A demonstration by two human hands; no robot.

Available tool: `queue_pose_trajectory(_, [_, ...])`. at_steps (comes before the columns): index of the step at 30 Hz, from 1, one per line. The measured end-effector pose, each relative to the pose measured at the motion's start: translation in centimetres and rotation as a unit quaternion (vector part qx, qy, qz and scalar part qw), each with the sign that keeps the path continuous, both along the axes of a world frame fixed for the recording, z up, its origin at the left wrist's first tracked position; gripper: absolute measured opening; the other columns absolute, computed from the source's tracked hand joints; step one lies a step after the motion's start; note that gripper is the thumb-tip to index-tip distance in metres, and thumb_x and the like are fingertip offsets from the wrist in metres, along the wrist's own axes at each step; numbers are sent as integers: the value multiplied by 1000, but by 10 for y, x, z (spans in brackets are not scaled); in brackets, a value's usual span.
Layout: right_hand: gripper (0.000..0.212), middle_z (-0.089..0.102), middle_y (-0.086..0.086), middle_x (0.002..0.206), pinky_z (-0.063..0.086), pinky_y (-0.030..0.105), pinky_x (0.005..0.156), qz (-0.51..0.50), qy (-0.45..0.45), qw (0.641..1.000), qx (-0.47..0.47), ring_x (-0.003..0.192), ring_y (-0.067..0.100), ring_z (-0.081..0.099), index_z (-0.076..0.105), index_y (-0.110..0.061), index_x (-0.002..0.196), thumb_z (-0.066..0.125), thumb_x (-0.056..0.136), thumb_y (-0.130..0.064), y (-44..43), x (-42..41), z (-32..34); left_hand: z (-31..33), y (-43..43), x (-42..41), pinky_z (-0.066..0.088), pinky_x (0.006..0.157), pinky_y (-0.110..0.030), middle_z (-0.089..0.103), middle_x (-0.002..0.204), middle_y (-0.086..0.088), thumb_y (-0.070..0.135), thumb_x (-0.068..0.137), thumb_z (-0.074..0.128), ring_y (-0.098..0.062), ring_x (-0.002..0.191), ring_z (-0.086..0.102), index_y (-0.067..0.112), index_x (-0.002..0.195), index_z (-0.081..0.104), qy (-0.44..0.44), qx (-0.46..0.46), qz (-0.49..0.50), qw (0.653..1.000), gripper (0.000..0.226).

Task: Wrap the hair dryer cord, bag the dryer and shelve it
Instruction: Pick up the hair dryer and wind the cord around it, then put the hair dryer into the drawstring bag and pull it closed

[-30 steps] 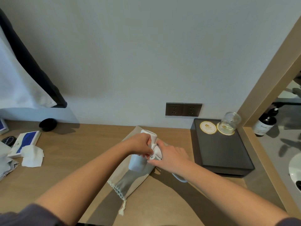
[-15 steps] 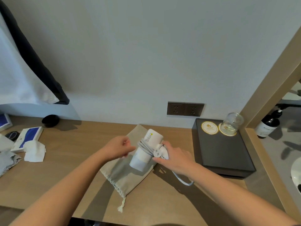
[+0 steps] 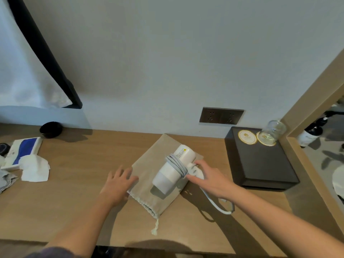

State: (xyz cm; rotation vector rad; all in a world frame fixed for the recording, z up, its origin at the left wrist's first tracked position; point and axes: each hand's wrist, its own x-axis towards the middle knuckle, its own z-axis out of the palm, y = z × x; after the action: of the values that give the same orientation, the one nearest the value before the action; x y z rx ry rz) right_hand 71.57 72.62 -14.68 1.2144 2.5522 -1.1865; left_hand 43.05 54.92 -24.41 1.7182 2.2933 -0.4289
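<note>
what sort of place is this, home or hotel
Most likely a hotel room: a dark tray holds logo coasters and a glass, and a hair dryer lies on its drawstring bag on a wooden counter.

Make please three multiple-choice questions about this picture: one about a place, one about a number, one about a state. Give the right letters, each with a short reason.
1. Where does the hair dryer lie?
A. in a drawer
B. on top of the beige bag
C. hanging on the wall

2. How many round coasters lie on the black tray?
A. two
B. four
C. none

3. How is the left hand?
A. clenched in a fist
B. holding a pen
C. flat, fingers straight, on the bag's edge

Answers:
1 B: the dryer rests on the cloth, not inside it.
2 A: one coaster is bare, the other is under the glass.
3 C: its straight fingers lie on the bag's left edge and hold nothing.
</note>
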Motion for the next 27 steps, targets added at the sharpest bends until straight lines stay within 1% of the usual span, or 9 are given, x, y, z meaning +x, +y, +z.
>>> queue_pose_trajectory(3, [46, 57, -15, 72, 41, 20, 55, -18, 17, 999, -20, 57, -3, 53, 40, -35, 127, 56, 90, -57, -18, -7, 4, -15, -2, -12, 49, 81, -39, 17, 153, -7, 18, 84, 56, -32, 117, 46, 30, 121, 37, -30, -9, -20, 999, 43])
queue_pose_trajectory(6, [45, 62, -7, 72, 47, 24, 54, -39, 28, 997, -57, 53, 5, 57, 39, -39, 126, 56, 89, -59, -32, -11, 2, -23, -5, -22, 51, 66, -37, 36, 128, -2, 13, 82, 53, -30, 93, 55, 29, 104, 37, -70, 25, -23, 997, 32])
queue_pose_trajectory(8, [47, 66, -1, 76, 50, 29, 56, -47, 26, 996, -73, 56, 10, 59, 38, -41, 125, 55, 87, -63, -40, -12, -2, -22, -7, -25, 51, 65, -40, 39, 109, 0, 14, 82, 52, -33, 81, 55, 25, 96, 36, -109, 36, -15, 993, 24])
queue_pose_trajectory(15, [43, 65, 4, 80, 50, 27, 56, -60, 30, 992, -103, 56, 9, 57, 39, -38, 125, 53, 91, -58, -59, -16, -8, -18, -1, -25, 50, 69, -43, 46, 108, -6, 21, 86, 50, -32, 87, 59, 15, 98, 51, -140, 27, -57, 988, 14])
queue_pose_trajectory(17, [44, 67, 7, 93, 53, 29, 62, -61, 26, 992, -106, 65, 12, 61, 39, -38, 127, 52, 91, -59, -62, -17, -7, -12, 1, -22, 50, 71, -43, 47, 96, -3, 25, 88, 48, -32, 87, 60, 17, 89, 49, -158, 40, -37, 986, 8])
queue_pose_trajectory(20, [45, 62, -1, 114, 51, 28, 75, -65, 32, 990, -120, 94, 16, 63, 39, -35, 131, 50, 93, -57, -64, -19, -5, 0, 8, -16, 41, 61, -35, 45, 78, 1, 28, 91, 46, -28, 79, 57, 20, 75, 45, -175, 60, 2, 983, 17])
queue_pose_trajectory(22, [50, 57, -7, 123, 52, 28, 84, -64, 42, 987, -141, 105, 8, 58, 40, -34, 133, 50, 92, -60, -64, -20, -6, 8, 13, -12, 37, 56, -32, 49, 71, 0, 23, 87, 47, -27, 70, 53, 17, 73, 50, -190, 61, 26, 980, 15])
queue_pose_trajectory(24, [59, 55, -11, 129, 51, 37, 97, -58, 66, 982, -170, 113, 6, 56, 42, -35, 135, 49, 87, -68, -65, -18, -6, 14, 16, -9, 42, 58, -33, 52, 70, 0, 17, 82, 46, -27, 68, 51, 14, 79, 58, -213, 55, 43, 975, 13])
queue_pose_trajectory(27, [72, 53, -13, 136, 39, 39, 111, -37, 89, 972, -214, 123, 4, 51, 43, -32, 139, 46, 80, -74, -71, -10, -1, 18, 23, -3, 40, 58, -31, 48, 65, 4, 12, 84, 41, -25, 70, 50, 14, 78, 58, -258, 55, 54, 963, 18])
